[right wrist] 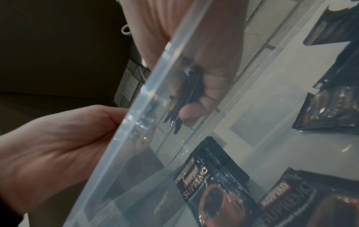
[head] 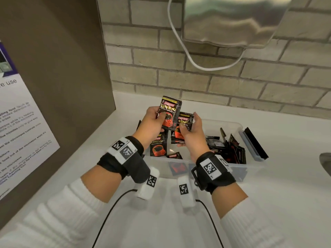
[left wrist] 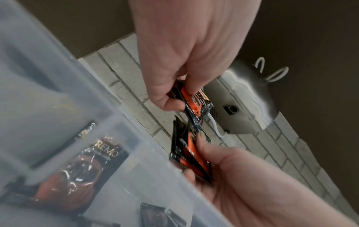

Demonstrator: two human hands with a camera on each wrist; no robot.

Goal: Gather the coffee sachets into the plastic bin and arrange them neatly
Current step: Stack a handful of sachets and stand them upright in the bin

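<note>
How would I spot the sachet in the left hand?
Find the clear bin on the white counter under the brick wall. Two hands hover over it; the left hand holds a sachet. It sits highest of all, upright, overlapping the right hand's sachet.

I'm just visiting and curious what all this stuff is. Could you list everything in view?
held coffee sachets: small stacks, black and red, one stack in each hand above the bin
loose coffee sachets: several, black and red, in the bin
plastic bin: one, clear, on the counter
counter: one, white
dispenser: one, silver, on the brick wall
cable: one, white, below dispenser
notice: one, white, left panel
left hand: holds a stack
right hand: holds a stack
</note>
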